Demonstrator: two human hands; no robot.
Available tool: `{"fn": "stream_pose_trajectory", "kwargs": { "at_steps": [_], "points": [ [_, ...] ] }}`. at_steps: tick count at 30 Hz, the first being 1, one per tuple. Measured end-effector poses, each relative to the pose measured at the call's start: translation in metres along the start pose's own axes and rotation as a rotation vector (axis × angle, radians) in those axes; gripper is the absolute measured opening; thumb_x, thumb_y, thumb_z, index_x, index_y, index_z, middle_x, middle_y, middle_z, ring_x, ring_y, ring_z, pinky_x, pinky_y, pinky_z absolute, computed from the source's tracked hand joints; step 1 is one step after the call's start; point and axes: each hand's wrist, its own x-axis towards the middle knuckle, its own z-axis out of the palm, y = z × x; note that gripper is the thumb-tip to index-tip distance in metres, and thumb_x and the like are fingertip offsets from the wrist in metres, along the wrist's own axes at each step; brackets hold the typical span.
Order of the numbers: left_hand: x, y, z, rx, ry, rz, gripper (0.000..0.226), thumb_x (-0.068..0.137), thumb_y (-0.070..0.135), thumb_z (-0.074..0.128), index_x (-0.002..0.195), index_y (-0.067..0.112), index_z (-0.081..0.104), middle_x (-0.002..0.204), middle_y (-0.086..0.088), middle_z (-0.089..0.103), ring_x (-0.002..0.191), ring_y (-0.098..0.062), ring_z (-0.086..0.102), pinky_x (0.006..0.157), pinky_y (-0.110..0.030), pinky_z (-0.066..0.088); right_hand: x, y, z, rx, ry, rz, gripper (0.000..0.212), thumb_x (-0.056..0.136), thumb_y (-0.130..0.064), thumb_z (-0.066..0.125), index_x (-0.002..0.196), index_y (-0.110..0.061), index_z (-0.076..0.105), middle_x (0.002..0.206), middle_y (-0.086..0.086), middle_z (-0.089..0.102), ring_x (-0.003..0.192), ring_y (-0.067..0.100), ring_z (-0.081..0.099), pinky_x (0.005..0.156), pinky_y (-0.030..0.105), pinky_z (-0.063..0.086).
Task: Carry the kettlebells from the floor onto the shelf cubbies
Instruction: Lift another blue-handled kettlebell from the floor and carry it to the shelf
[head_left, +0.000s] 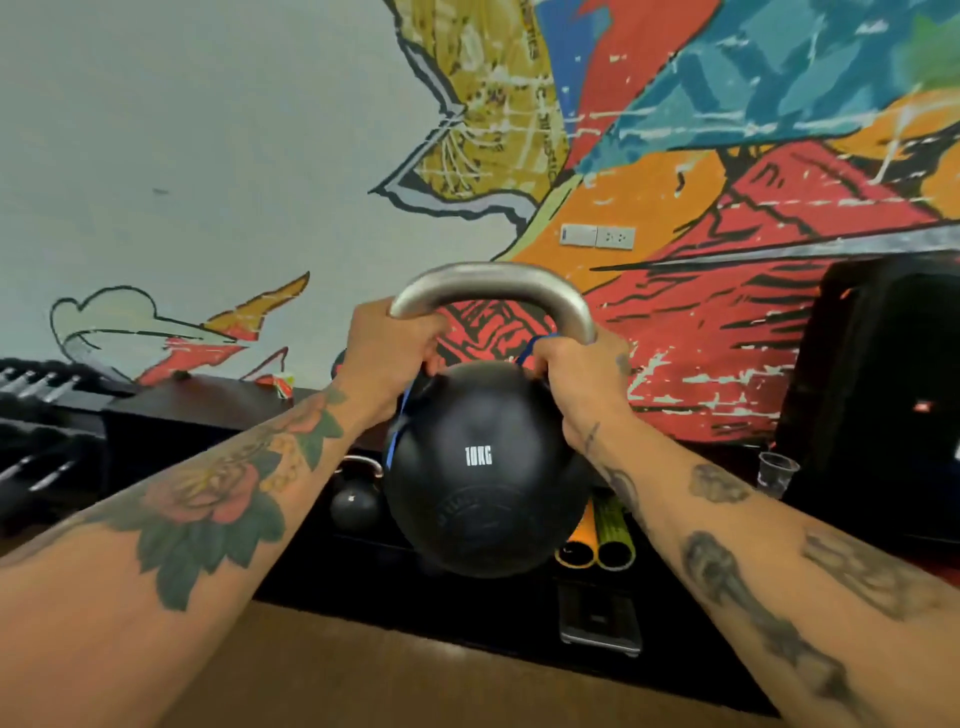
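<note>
A black kettlebell (480, 467) marked 10KG, with a steel handle and a blue band, hangs in the air in front of me. My left hand (387, 358) grips the left leg of its handle and my right hand (576, 382) grips the right leg. It is held upright in front of the dark shelf unit (208, 410). A smaller black kettlebell (357, 496) with a steel handle sits inside a cubby, just left of and behind the one I hold.
Orange and yellow-green foam rollers (597, 540) lie in the cubby to the right. A scale (600, 618) rests low down. A black speaker (883, 395) and a clear plastic cup (775, 473) stand at right. Dumbbells (36, 384) fill a rack at left. A painted wall is behind.
</note>
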Motion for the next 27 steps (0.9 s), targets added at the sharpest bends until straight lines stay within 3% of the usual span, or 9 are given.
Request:
{"fn": "stream_pose_trajectory", "kwargs": {
  "at_steps": [2,4,9,16,22,25,27],
  "points": [
    [0.012,-0.003,-0.020,-0.019,0.018,-0.013,0.039,0.071,0.004,0.070,0.038,0.017,0.054,0.036,-0.001,0.043,0.035,-0.023,0.041,0.052,-0.035,0.039,0.001,0.002,0.024,-0.003,-0.009,-0.006,0.027,0.043,-0.010,0.060,0.066,-0.003,0.071,0.057,0.021,0.063,0.048,0.021,0.050,0.047,0.029,0.037],
    [0.021,-0.015,-0.037,-0.025,0.009,-0.035,0.037,0.069,0.006,0.071,0.038,0.018,0.055,0.036,-0.002,0.043,0.032,-0.022,0.041,0.047,-0.029,0.039,0.001,0.011,0.044,-0.012,0.002,0.008,0.025,0.044,-0.010,0.060,0.066,-0.005,0.071,0.050,0.009,0.058,0.044,0.019,0.046,0.044,0.025,0.034],
    [0.069,-0.080,-0.099,-0.038,0.001,-0.092,0.028,0.066,0.006,0.071,0.043,0.018,0.060,0.037,-0.003,0.042,0.031,-0.022,0.041,0.045,-0.028,0.040,0.013,0.063,0.126,-0.057,0.023,0.065,0.013,0.044,-0.010,0.063,0.058,-0.012,0.063,0.046,-0.002,0.050,0.045,0.019,0.042,0.045,0.028,0.035],
    [0.167,-0.183,-0.167,-0.033,-0.088,-0.174,0.019,0.065,0.009,0.070,0.049,0.019,0.066,0.037,-0.003,0.043,0.031,-0.022,0.041,0.049,-0.030,0.040,0.046,0.140,0.245,-0.063,0.125,0.115,0.010,0.047,-0.011,0.063,0.056,-0.015,0.061,0.049,0.001,0.051,0.047,0.019,0.042,0.048,0.029,0.033],
    [0.238,-0.247,-0.186,-0.030,-0.148,-0.224,0.008,0.067,0.006,0.068,0.062,0.009,0.064,0.036,-0.002,0.043,0.032,-0.022,0.041,0.051,-0.032,0.043,0.091,0.185,0.303,-0.116,0.174,0.149,0.011,0.049,-0.009,0.064,0.059,-0.012,0.065,0.044,-0.010,0.046,0.042,0.016,0.038,0.038,0.019,0.027],
    [0.260,-0.281,-0.186,-0.039,-0.153,-0.247,0.005,0.066,0.006,0.067,0.069,0.003,0.064,0.036,-0.001,0.041,0.031,-0.022,0.039,0.048,-0.030,0.041,0.114,0.208,0.321,-0.134,0.177,0.160,0.009,0.048,-0.010,0.063,0.055,-0.015,0.059,0.039,-0.012,0.044,0.036,0.011,0.034,0.034,0.019,0.025],
    [0.271,-0.307,-0.184,-0.043,-0.153,-0.261,0.009,0.067,0.005,0.067,0.059,0.010,0.065,0.037,-0.001,0.041,0.031,-0.021,0.039,0.048,-0.031,0.041,0.131,0.230,0.329,-0.146,0.170,0.165,0.010,0.047,-0.012,0.062,0.056,-0.016,0.059,0.038,-0.012,0.044,0.036,0.010,0.033,0.034,0.019,0.025]
  ]
}}
